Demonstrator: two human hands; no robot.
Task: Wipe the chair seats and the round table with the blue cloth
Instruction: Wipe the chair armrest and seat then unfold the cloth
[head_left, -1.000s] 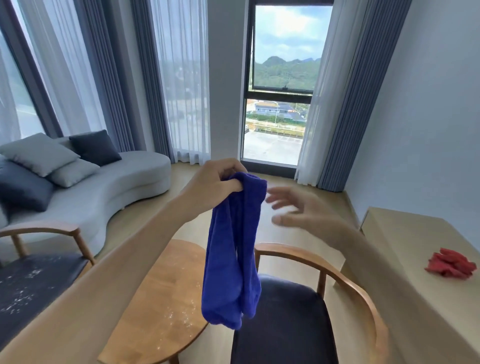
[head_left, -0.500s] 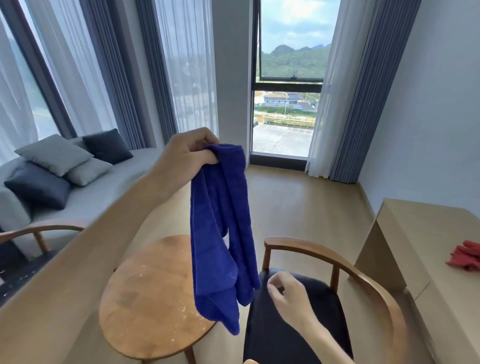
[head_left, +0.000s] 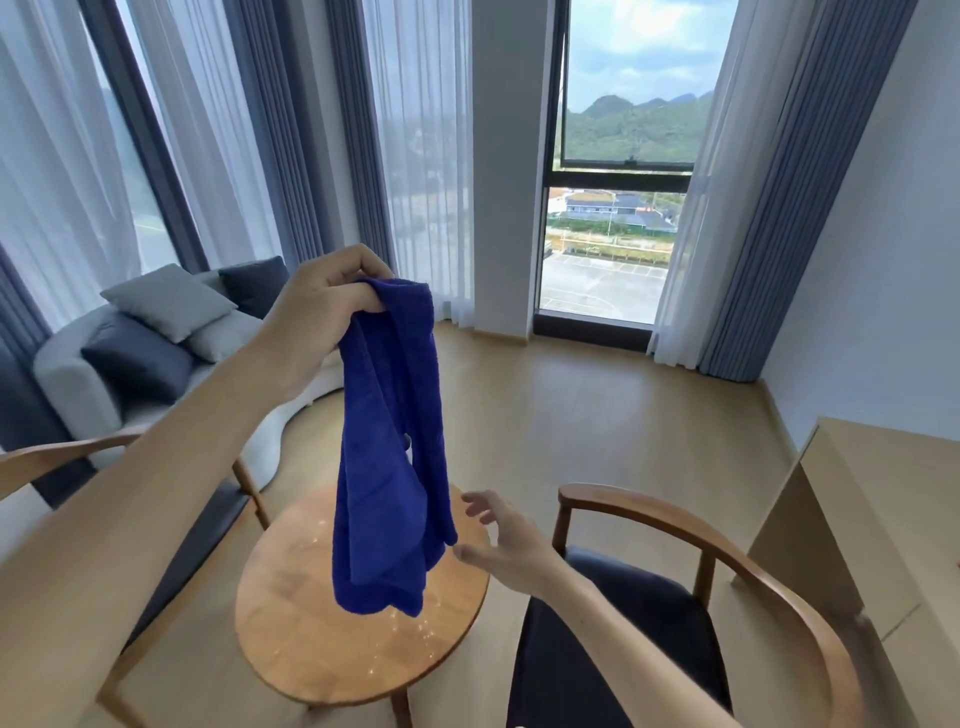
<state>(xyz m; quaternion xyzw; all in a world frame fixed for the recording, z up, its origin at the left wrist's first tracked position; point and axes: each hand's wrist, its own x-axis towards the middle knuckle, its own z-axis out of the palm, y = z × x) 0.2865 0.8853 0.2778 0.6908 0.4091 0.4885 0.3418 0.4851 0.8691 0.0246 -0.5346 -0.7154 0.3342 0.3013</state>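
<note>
Fingers of left hand (head_left: 319, 317) pinch blue cloth (head_left: 387, 467) top, dangling over round table (head_left: 311, 639); right hand (head_left: 506, 545) spread loose beside cloth's lower edge.

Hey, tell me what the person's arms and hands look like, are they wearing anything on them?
Both forearms are bare as far as the frame shows. The left hand and right hand wear no gloves, and no watch, bracelet or ring is visible.

White specks dot the round wooden table (head_left: 291, 639).
</note>
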